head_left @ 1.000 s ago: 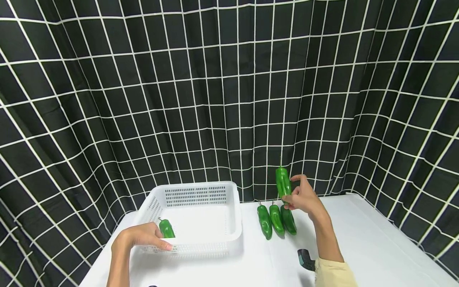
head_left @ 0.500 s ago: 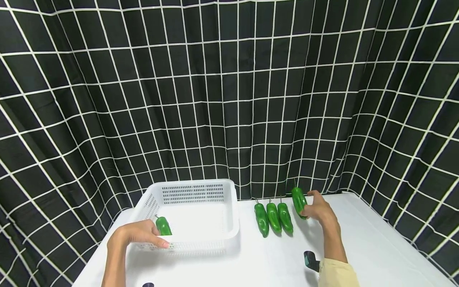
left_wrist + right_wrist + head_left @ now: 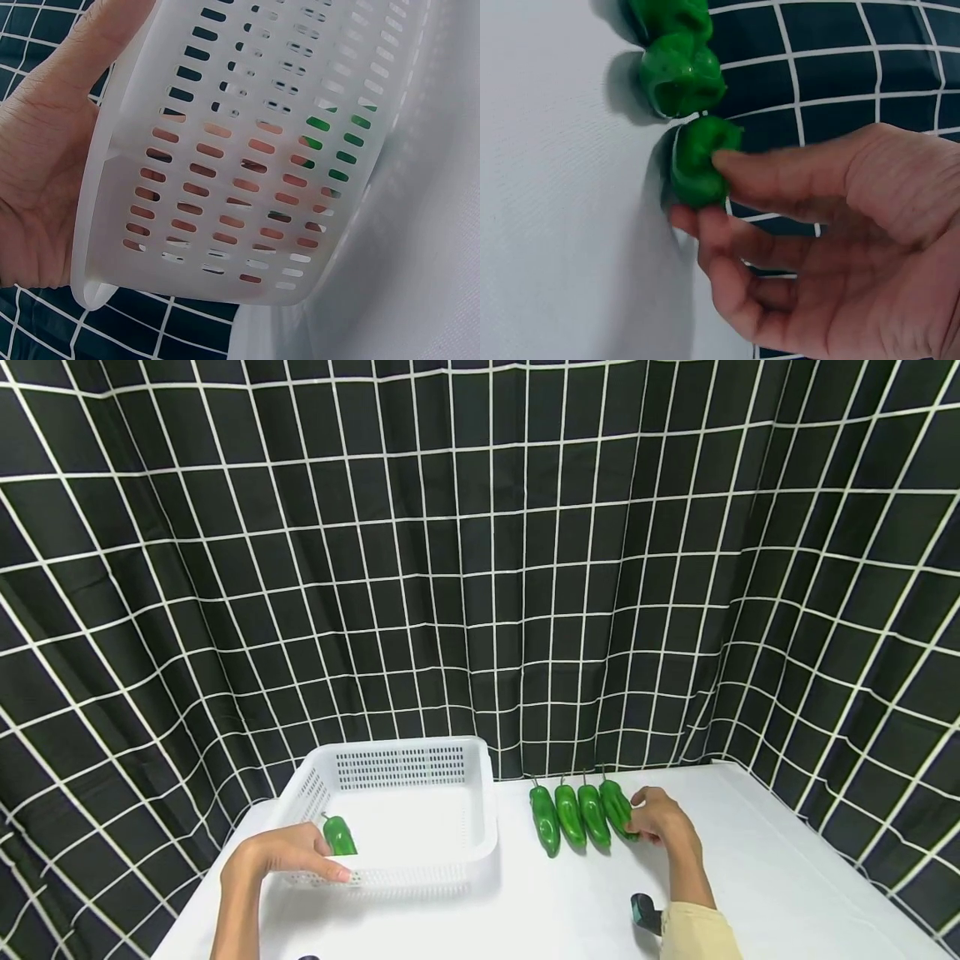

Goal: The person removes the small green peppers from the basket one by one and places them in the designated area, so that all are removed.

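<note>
In the head view my left hand [image 3: 281, 852] grips the near left rim of a white plastic basket [image 3: 408, 745]. The left wrist view shows the thumb outside the slotted basket wall [image 3: 225, 169], with the fingers behind it visible through the slots. Inside the basket lies one green pepper [image 3: 340, 837], partly hidden by the near rim. To the right, my right hand [image 3: 666, 820] pinches the lower end of a long green pepper [image 3: 615, 803] between thumb and fingers, down at the table. That pepper [image 3: 697, 161] stands at the end of a row beside three others [image 3: 571, 817].
A white table [image 3: 555, 910] carries everything. Black cloth with a white grid [image 3: 480, 568] hangs behind the table and at both sides. A small dark device [image 3: 645, 912] sits by my right wrist.
My right hand has carried the pepper from above the row down to its right end, then slightly left against the others. My left hand keeps its grip on the basket.
</note>
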`<action>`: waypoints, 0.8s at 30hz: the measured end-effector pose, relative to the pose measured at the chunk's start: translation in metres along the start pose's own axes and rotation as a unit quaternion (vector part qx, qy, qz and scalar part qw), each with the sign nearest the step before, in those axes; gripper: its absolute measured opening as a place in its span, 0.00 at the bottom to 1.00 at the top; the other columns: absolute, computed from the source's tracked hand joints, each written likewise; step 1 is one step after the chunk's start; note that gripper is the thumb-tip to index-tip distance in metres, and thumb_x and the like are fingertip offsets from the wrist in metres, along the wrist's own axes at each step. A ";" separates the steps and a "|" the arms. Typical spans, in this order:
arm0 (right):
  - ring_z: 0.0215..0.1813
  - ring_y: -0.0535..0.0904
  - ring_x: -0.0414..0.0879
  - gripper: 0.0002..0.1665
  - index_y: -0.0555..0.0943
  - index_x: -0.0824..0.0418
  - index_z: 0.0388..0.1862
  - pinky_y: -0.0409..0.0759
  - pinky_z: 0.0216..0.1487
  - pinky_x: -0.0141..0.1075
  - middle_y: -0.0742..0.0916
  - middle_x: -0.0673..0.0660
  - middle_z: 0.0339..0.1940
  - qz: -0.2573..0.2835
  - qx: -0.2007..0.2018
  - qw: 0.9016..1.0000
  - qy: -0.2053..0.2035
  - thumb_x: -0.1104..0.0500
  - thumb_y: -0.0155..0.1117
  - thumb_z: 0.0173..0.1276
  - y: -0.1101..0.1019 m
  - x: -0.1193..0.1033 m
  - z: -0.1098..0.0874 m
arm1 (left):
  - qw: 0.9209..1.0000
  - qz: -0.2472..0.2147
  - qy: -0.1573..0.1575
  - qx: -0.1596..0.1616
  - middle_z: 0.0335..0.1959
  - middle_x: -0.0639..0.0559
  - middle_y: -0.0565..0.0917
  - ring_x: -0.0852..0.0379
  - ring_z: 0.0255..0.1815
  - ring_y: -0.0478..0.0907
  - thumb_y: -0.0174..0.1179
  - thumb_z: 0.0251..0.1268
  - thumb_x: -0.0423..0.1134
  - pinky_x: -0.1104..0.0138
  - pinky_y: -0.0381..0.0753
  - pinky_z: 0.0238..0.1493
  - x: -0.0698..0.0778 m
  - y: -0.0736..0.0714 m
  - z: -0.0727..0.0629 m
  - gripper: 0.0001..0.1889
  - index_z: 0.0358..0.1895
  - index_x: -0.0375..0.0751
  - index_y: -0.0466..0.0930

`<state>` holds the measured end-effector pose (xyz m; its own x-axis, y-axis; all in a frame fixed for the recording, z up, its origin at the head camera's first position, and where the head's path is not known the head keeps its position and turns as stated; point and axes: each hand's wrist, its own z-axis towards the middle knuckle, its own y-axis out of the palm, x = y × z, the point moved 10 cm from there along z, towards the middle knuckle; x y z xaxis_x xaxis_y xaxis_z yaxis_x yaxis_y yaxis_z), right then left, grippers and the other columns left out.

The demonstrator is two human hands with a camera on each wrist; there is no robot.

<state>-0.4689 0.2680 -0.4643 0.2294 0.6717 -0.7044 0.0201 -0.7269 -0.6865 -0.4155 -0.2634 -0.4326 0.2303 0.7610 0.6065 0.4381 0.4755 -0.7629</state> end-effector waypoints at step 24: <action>0.24 0.79 0.43 0.29 0.69 0.78 0.56 0.77 0.31 0.34 0.84 0.57 0.21 0.006 -0.020 1.000 0.012 0.63 0.72 0.65 -0.001 0.000 -0.003 | 1.000 0.004 -0.003 0.004 0.15 0.66 0.57 0.63 0.21 0.50 0.72 0.56 0.58 0.69 0.49 0.24 -0.001 -0.001 0.001 0.28 0.14 0.58 0.61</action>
<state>-0.4662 0.2680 -0.4630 0.2522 0.6590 -0.7086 0.0557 -0.7409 -0.6693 -0.4171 -0.2643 -0.4333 0.2293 0.7669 0.5993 0.4286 0.4733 -0.7696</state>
